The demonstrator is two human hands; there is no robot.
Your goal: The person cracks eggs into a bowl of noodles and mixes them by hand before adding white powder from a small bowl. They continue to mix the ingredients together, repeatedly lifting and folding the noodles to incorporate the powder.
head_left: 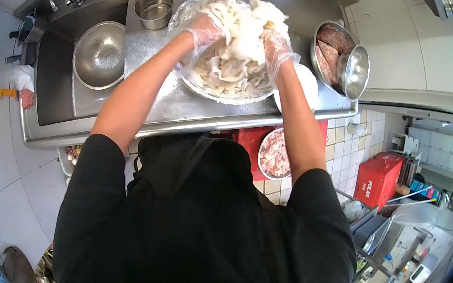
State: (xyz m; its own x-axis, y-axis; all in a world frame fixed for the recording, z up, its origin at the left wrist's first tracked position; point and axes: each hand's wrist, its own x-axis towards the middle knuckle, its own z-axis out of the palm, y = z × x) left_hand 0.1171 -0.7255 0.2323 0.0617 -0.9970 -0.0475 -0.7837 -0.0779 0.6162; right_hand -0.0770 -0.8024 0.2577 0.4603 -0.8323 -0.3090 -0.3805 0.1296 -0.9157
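A wide metal bowl (226,97) on the steel counter is full of pale, floppy strips (229,76) with a whitish coating; I cannot tell what food they are. My left hand (205,31), in a clear plastic glove, grips a heap of the strips from the left. On the other side my right hand (276,48), gloved the same way, holds the heap too. Between both hands the raised pile (247,24) stands above the bowl's rim, and some strips hang down from it. My fingers are partly buried in the pile. A white round container (307,86) sits partly under my right wrist.
Left of the bowl are a small steel pot (153,9), and a metal bowl (100,55) by the sink (56,62). At right, a bowl of raw meat (330,49) has another steel bowl (355,72) leaning on it. Below the counter edge stands a bowl of meat pieces (275,155).
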